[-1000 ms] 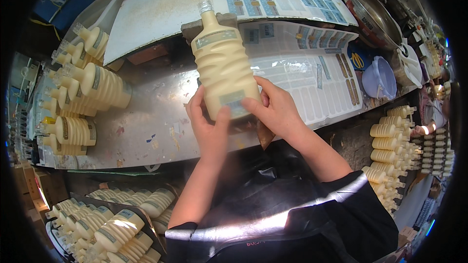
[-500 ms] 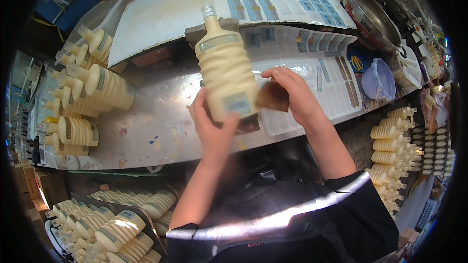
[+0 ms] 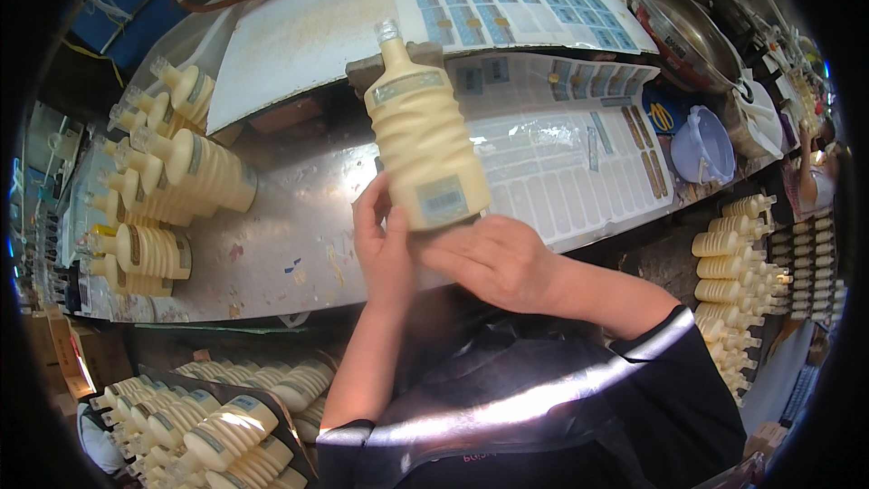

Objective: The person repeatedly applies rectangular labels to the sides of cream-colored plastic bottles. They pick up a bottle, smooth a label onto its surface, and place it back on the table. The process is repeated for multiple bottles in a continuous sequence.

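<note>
A cream ribbed bottle (image 3: 425,145) with a clear cap lies tilted, neck pointing away from me, its neck end against a dark grey block (image 3: 367,70). It bears a grey-blue band label near the shoulder and a rectangular label (image 3: 441,199) near its base. My left hand (image 3: 382,240) grips the lower left side of the base, thumb toward the front. Across the bottle's bottom edge lies my right hand (image 3: 498,263), fingers bent and pressed together beside the left thumb. What it holds is hidden beneath it.
Label sheets (image 3: 516,4) lie on a white board at the back. More cream bottles (image 3: 208,167) stand at the table's left, with others in a crate (image 3: 231,430) below and stacked at right (image 3: 720,267). A lilac bucket (image 3: 703,147) and metal pan (image 3: 683,27) sit at right.
My right hand has moved left and down from beside the bottle to its bottom edge. The brown, flat piece it held is now out of sight. My left hand still grips the bottle.
</note>
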Action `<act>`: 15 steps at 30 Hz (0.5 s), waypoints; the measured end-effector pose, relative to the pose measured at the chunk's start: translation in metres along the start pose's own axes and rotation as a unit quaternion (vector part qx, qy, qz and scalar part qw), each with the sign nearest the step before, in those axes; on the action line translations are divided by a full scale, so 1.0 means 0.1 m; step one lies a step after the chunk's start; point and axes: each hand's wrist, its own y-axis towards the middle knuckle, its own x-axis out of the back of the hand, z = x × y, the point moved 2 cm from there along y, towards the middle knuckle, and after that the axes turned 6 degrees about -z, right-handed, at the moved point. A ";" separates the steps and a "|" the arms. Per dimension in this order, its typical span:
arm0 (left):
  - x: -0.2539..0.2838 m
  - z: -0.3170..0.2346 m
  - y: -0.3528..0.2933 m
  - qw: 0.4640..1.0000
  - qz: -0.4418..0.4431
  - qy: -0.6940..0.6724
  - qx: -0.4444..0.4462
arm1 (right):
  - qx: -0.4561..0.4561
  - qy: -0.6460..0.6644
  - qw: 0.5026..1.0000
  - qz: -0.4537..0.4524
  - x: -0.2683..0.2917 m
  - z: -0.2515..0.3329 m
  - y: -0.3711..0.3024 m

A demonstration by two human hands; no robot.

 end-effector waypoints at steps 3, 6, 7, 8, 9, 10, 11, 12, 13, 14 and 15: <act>-0.05 -0.07 0.01 0.999 -0.030 0.012 0.002 | -0.199 0.068 0.974 -0.082 -0.02 -0.11 -0.02; -0.17 -0.13 0.05 0.984 -0.047 0.157 -0.067 | -0.410 0.155 0.883 -0.166 -0.07 -0.20 0.03; -0.20 -0.13 0.07 0.970 -0.053 0.219 -0.095 | -0.352 0.064 0.929 -0.095 -0.08 -0.16 0.08; -0.24 -0.13 0.09 0.958 -0.072 0.256 -0.107 | -0.325 0.041 0.940 -0.095 -0.11 -0.15 0.09; -0.24 -0.12 0.09 0.959 -0.069 0.251 -0.113 | -0.297 0.015 0.950 -0.097 -0.13 -0.15 0.08; -0.24 -0.10 0.09 0.959 -0.067 0.246 -0.120 | -0.323 0.015 0.940 -0.111 -0.13 -0.20 0.04; -0.23 -0.09 0.09 0.960 -0.065 0.242 -0.127 | -0.348 0.014 0.929 -0.124 -0.12 -0.27 0.00; -0.22 -0.09 0.10 0.966 -0.064 0.227 -0.110 | -0.373 0.015 0.918 -0.137 -0.10 -0.33 -0.04; -0.22 -0.09 0.12 0.971 -0.064 0.212 -0.093 | -0.367 0.015 0.921 -0.128 -0.08 -0.39 -0.06; -0.21 -0.09 0.13 0.975 -0.064 0.197 -0.076 | -0.362 0.016 0.924 -0.119 -0.06 -0.45 -0.07; -0.22 -0.12 0.14 0.982 -0.062 0.173 -0.049 | -0.357 0.014 0.927 -0.110 -0.05 -0.49 -0.08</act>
